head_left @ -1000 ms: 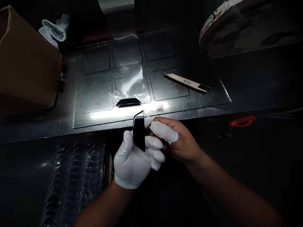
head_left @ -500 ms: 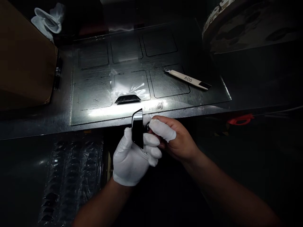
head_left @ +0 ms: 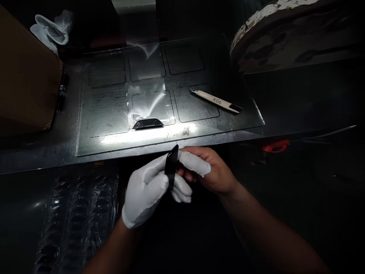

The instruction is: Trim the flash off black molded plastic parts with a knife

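Head view. Noted clear plastic tray (head_left: 115,194) at lower left, with rows of dark pieces (head_left: 49,250), hard to make out and cut off below. Noted brown cardboard box (head_left: 25,76), cropped, interior out of sight. Observed glossy black part (head_left: 171,163) tilted just off near edge of metal tabletop (head_left: 34,154), clamped in grip of white-gloved left hand (head_left: 146,192) (partly masked by thumb). Found right hand (head_left: 207,167) at its other side, thumb white-covered; cannot tell closure of that grip. Saw trapezoidal black part (head_left: 148,123) lying on transparent sheet (head_left: 99,110).
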`<state>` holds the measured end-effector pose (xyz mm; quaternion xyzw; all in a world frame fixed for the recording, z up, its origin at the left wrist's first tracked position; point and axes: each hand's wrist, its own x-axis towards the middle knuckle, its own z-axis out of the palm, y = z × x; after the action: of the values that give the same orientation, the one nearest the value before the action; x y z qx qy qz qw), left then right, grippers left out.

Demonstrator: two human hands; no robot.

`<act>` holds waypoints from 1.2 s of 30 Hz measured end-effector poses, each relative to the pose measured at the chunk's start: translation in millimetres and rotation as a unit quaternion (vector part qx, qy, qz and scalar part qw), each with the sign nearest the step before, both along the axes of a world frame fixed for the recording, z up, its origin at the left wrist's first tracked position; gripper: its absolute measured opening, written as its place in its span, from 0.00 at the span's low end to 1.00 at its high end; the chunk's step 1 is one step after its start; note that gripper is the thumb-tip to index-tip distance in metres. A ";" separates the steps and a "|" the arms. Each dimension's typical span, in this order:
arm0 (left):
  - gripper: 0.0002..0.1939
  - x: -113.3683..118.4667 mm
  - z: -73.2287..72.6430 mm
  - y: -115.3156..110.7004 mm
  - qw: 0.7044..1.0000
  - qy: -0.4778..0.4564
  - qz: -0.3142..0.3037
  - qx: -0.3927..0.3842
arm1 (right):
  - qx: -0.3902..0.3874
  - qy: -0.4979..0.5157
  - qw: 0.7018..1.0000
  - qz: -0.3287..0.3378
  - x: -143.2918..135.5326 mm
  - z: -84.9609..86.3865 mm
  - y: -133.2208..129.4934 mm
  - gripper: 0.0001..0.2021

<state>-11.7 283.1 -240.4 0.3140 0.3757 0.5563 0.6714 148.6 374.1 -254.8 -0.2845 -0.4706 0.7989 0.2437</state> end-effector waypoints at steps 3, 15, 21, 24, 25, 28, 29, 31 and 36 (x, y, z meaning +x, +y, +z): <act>0.21 -11.8 6.1 -0.1 0.997 0.061 -0.044 0.014 | 0.004 0.031 0.999 0.030 5.3 -3.1 1.3 0.14; 0.29 -20.1 -9.0 -8.5 0.998 -0.014 -0.054 -0.009 | -0.058 0.086 0.993 0.056 2.5 0.6 -2.7 0.10; 0.45 -23.0 -19.1 -6.2 0.999 -0.017 -0.025 0.011 | -0.029 0.109 0.993 0.018 4.4 7.3 -3.8 0.07; 0.45 -28.5 -19.8 -6.8 1.000 -0.002 0.017 0.013 | 0.105 0.111 0.986 -0.060 4.3 16.5 -3.0 0.08; 0.44 -29.6 -20.7 -8.3 1.000 -0.005 0.023 0.002 | 0.152 0.101 0.980 -0.075 3.8 19.6 -2.5 0.09; 0.42 -30.2 -26.6 -15.4 0.999 -0.031 0.024 -0.024 | 0.214 0.062 0.972 -0.069 1.7 25.5 -0.6 0.08; 0.41 -29.8 -29.4 -17.5 0.999 -0.038 0.024 -0.026 | 0.210 0.050 0.975 -0.055 1.2 26.2 -0.2 0.06; 0.40 -28.6 -34.5 -19.9 0.998 -0.046 0.023 -0.024 | 0.179 0.029 0.983 -0.027 0.4 26.1 0.0 0.05; 0.34 -20.9 -37.9 -16.4 0.997 -0.073 0.010 0.000 | 0.133 -0.030 0.991 0.004 -0.6 21.6 -3.8 0.07</act>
<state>-32.6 266.6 -278.3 0.2684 0.3290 0.5844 0.6915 148.0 370.3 -233.1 -0.2713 -0.5810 0.7212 0.2621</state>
